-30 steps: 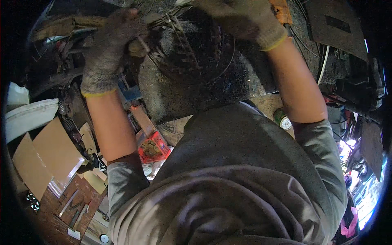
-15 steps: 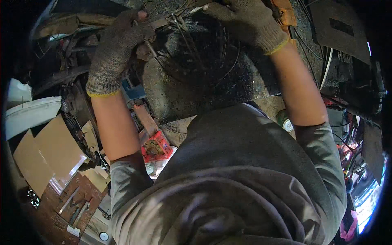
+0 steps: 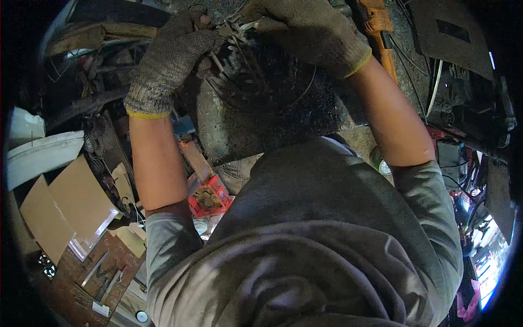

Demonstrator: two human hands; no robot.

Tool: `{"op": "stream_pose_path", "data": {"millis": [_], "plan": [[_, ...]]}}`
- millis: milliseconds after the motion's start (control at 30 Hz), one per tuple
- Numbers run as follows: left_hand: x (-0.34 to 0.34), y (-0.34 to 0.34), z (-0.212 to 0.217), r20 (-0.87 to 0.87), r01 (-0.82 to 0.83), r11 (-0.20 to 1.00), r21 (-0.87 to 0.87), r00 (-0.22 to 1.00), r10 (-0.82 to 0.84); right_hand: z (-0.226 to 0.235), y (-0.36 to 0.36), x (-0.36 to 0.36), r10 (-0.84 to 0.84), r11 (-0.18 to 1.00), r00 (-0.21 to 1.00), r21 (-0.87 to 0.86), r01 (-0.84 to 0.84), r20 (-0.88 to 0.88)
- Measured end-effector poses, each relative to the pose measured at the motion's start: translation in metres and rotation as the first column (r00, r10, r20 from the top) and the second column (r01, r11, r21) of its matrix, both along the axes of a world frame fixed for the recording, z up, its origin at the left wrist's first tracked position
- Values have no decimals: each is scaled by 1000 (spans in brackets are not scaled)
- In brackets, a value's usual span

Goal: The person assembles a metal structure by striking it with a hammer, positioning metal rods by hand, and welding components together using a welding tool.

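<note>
My left hand (image 3: 177,60), in a worn knitted glove with a yellow cuff, is closed around a thin metal rod (image 3: 217,62). The rod's lower end sticks out past the fingers. To its right, my right hand (image 3: 310,32), gloved alike, pinches a thin pale piece (image 3: 249,25); most of that piece is hidden by the glove. Between both hands lie narrow dark metal bars (image 3: 248,57), close to the fingertips. They are over a black, grimy work surface (image 3: 261,131), and its dark tone makes the bars' shape hard to make out.
An orange power tool (image 3: 377,27) lies right of my right hand, with cables (image 3: 411,57) beside it. Low on the left are a red basket (image 3: 220,191), cardboard sheets (image 3: 76,201) and a brown board (image 3: 81,280) with metal strips. Dark scrap crowds the far left.
My left hand has moved slightly right and my right hand slightly left, so they are closer together over the metal bars. More of the orange tool shows now.
</note>
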State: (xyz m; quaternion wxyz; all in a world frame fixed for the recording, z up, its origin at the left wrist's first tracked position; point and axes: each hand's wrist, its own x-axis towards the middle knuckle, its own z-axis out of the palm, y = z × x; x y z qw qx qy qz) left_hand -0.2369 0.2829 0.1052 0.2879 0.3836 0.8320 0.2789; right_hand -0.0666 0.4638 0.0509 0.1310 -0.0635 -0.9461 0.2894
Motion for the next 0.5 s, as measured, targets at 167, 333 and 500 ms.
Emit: {"op": "stream_pose_path", "data": {"millis": [167,333,500], "plan": [[12,4,7,-171,7,1000,-13,985,-9,-5,-1,0,99,993,979,-49,-109,-180],[2,4,2,-233,75,995,-61,969,-87,-23,-5,-13,134,986,906,146,-81,-402],[8,2,3,31,-42,999,-18,999,43,-12,-7,-9,188,982,878,110,-155,-440]]}}
